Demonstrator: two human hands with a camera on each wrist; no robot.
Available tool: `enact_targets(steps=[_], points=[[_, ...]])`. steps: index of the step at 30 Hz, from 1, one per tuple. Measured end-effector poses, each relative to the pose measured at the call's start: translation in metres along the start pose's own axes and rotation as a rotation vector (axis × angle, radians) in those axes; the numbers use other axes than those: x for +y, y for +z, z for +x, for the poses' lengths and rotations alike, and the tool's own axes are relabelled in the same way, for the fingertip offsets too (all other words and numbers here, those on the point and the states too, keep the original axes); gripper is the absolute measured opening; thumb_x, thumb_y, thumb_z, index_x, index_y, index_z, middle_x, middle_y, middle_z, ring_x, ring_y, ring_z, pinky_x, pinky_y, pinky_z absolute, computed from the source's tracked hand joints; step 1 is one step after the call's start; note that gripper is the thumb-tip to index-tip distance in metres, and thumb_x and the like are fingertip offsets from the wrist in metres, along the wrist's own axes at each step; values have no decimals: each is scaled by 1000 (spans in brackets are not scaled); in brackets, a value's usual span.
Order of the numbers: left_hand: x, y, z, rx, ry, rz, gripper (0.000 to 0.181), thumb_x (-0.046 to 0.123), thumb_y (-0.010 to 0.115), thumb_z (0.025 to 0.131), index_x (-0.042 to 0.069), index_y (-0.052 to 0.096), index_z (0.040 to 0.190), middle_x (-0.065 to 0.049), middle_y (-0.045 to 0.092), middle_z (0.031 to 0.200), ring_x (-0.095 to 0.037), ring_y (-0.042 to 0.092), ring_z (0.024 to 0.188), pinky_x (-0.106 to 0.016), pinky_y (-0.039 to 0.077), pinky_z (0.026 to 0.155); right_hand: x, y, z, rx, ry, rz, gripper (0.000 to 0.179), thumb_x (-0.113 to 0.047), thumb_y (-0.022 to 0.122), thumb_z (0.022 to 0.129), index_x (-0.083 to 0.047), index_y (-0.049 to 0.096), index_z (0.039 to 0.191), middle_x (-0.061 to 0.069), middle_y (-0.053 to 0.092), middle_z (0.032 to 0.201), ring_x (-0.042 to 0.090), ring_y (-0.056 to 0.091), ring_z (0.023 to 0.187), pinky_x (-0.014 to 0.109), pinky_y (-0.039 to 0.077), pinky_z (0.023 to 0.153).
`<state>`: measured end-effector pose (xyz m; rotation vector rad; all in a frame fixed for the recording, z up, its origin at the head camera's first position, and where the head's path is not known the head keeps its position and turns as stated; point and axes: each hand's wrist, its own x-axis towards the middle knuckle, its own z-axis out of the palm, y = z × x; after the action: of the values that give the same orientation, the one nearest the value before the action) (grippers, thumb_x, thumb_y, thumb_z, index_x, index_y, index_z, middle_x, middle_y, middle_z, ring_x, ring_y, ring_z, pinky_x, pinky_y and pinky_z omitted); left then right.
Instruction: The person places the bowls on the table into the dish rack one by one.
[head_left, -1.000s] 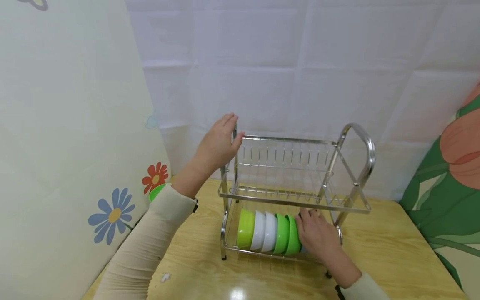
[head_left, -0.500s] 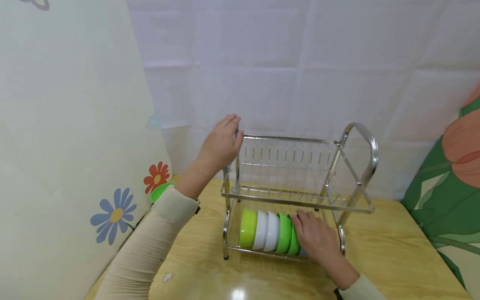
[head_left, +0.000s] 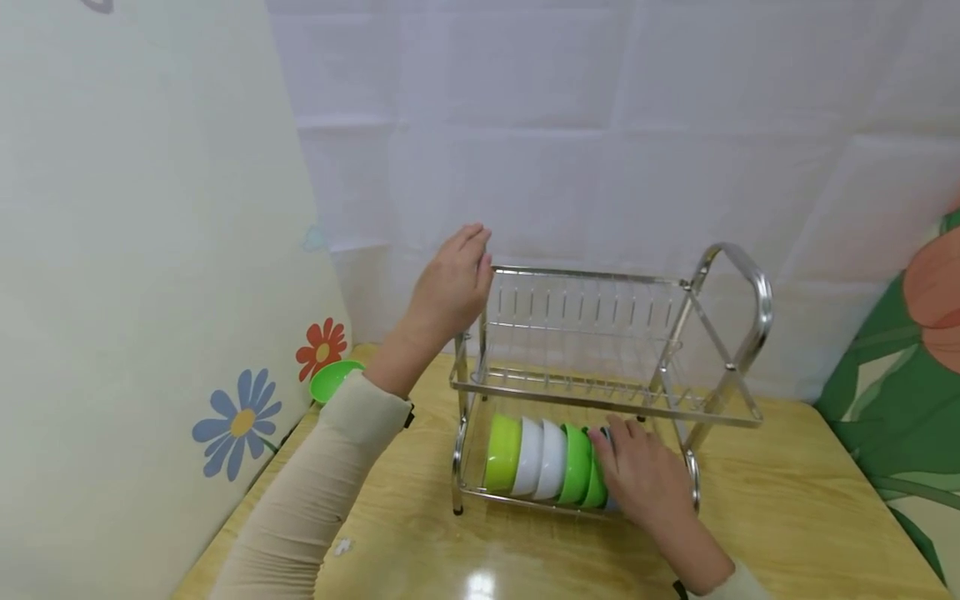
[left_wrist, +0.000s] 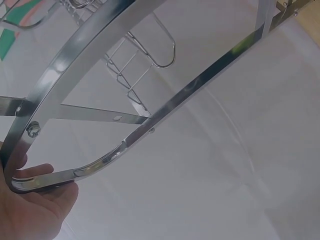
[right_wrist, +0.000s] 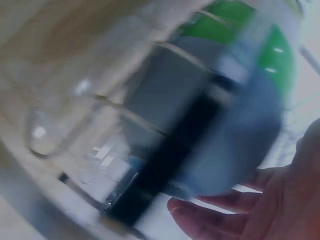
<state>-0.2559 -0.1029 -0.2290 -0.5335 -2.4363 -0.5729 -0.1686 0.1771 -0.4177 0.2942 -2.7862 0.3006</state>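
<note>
My left hand (head_left: 452, 279) grips the curved top handle at the left end of a two-tier chrome dish rack (left_wrist: 95, 165); in the left wrist view the fingers (left_wrist: 62, 197) curl round the tube. On the lower tier, a row of bowls stands on edge: a yellow-green bowl (head_left: 502, 454), white bowls (head_left: 551, 458) and green bowls (head_left: 576, 465). At the row's right end is a blue-grey bowl (right_wrist: 245, 140). My right hand (head_left: 648, 475) holds its rim, thumb to the left, and largely hides it in the head view. The right wrist view is blurred.
The upper tier (head_left: 600, 404) spans above the bowls, close over my right hand. Another green bowl (head_left: 330, 382) lies at the left by the flowered panel (head_left: 225, 208), partly behind my left sleeve. A white scrap (head_left: 342, 547) lies on the wooden table (head_left: 405, 533).
The head view has turned slightly left, showing more of the far green bowl. The right-hand green bowls now sit closer together, with my right hand against them. My left hand keeps its grip.
</note>
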Motion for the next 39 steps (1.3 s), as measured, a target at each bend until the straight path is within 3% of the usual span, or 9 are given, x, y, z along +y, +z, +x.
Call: enact_targets(steps=[5,9,16,19,23,28,32,35,39], points=[[1,0,-3,15,-5,-15,47,20,40,105,1,46,147,-14,43,156,-27,35,149,-37,26,124,-18,-32,-14,109,-139,63,46,-40,43,106,-5,63,130,17,66,127,40,64,112,58,54,88],[1,2,-4,28,7,-20,47,19,41,105,0,46,147,-15,43,156,-28,35,149,-38,28,123,-36,-65,-30,275,-339,187,28,-22,57,98,-12,68,122,6,70,120,27,66,110,45,55,90],[-1,4,-7,24,3,-20,49,21,40,105,0,42,149,-15,40,158,-27,34,149,-38,27,123,-47,-127,-27,713,-741,467,38,-23,47,106,5,72,104,17,72,99,15,66,101,12,42,104],[-3,4,-9,19,-9,-27,50,21,40,106,0,40,151,-14,38,159,-27,33,150,-38,27,123,-44,-149,-12,904,-784,535,37,-19,53,103,12,70,94,25,71,90,19,68,97,14,47,100],[-6,4,-10,30,-18,-42,51,22,40,106,1,38,152,-14,36,160,-26,32,151,-38,27,123,-28,-169,17,1051,-684,466,43,-28,55,102,11,70,95,28,70,90,34,67,86,12,47,99],[-8,4,-10,45,-9,-63,51,23,40,106,3,37,153,-12,35,161,-25,31,151,-38,26,124,9,-181,51,948,-533,310,60,-46,47,102,9,63,119,32,65,110,46,60,99,10,36,105],[-10,5,-12,33,0,-65,53,25,39,106,3,34,154,-11,33,162,-24,30,152,-39,27,123,40,-180,70,748,-431,295,60,-44,49,101,6,54,135,30,56,134,50,49,123,35,35,118],[-11,6,-13,32,1,-59,54,27,39,106,3,33,155,-11,33,163,-24,29,152,-40,28,123,54,-175,83,614,-370,324,54,-31,55,100,2,49,143,26,47,147,48,40,135,59,31,115],[-12,6,-14,22,-1,-34,56,31,39,107,6,32,156,-9,32,163,-24,29,152,-42,30,122,65,-166,97,545,-326,346,50,-20,57,99,-2,48,145,22,44,151,45,39,139,64,31,113]])
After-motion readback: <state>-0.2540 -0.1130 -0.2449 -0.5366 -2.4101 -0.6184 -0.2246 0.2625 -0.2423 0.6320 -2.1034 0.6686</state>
